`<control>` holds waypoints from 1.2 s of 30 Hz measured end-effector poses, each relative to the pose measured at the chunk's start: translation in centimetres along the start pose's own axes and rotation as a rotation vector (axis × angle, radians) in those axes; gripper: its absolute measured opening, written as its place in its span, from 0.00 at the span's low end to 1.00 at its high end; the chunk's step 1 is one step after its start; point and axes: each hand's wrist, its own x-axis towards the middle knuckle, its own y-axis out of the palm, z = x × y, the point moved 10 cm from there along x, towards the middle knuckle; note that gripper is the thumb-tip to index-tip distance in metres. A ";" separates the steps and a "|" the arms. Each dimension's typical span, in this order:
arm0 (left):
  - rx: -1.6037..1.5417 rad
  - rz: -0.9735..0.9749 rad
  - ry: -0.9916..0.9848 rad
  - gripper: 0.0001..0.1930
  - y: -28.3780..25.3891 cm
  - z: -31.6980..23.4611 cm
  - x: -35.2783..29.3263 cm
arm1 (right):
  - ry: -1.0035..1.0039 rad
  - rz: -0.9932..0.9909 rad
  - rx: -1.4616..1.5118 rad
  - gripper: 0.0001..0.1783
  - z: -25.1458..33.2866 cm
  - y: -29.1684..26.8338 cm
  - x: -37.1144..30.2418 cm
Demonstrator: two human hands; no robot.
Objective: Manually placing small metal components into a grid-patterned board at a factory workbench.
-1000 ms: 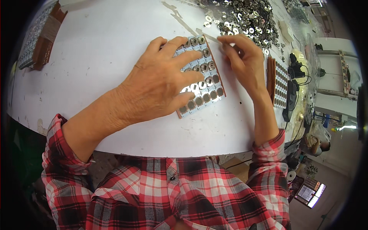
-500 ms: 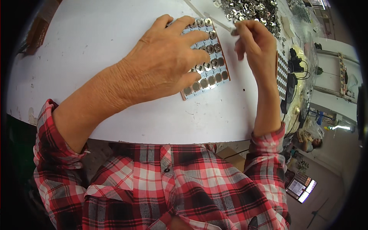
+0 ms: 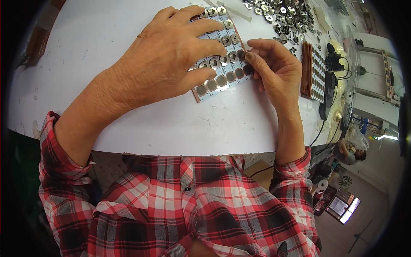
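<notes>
A light-blue circuit-board panel point(image 3: 223, 90) lies on the white table, with rows of round dark pads. Silver metal clips point(image 3: 214, 62) sit on pads in the upper rows, while the bottom row shows bare pads. My left hand point(image 3: 167, 55) rests across the panel's left part, fingers spread, hiding some of the clips. At the panel's right edge is my right hand point(image 3: 274, 64), thumb and forefinger pinched together over the end of the second row from the bottom. Whatever sits between those fingertips is hidden.
A heap of loose silver clips point(image 3: 287, 17) lies at the far right. Nearer, a stack of similar panels point(image 3: 307, 70) stands beside black plugs and cables point(image 3: 336, 60). A thin flat strip point(image 3: 237, 13) lies behind the panel. Brown boards point(image 3: 40, 43) are at far left.
My right hand has come down and left from near the clip heap to the panel's right edge. My left hand stays spread on the panel. The view has shifted slightly.
</notes>
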 end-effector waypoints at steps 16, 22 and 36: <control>-0.045 -0.012 -0.009 0.22 0.1 0.1 -0.3 | -0.113 0.129 -0.064 0.06 0.5 0.4 0.4; -0.082 0.019 -0.022 0.18 0.9 0.6 0.1 | 0.013 0.110 -0.113 0.06 0.2 -0.5 2.8; -0.032 -0.050 -0.016 0.14 1.4 0.7 -0.9 | -0.682 -0.207 -0.722 0.05 4.3 -0.8 6.7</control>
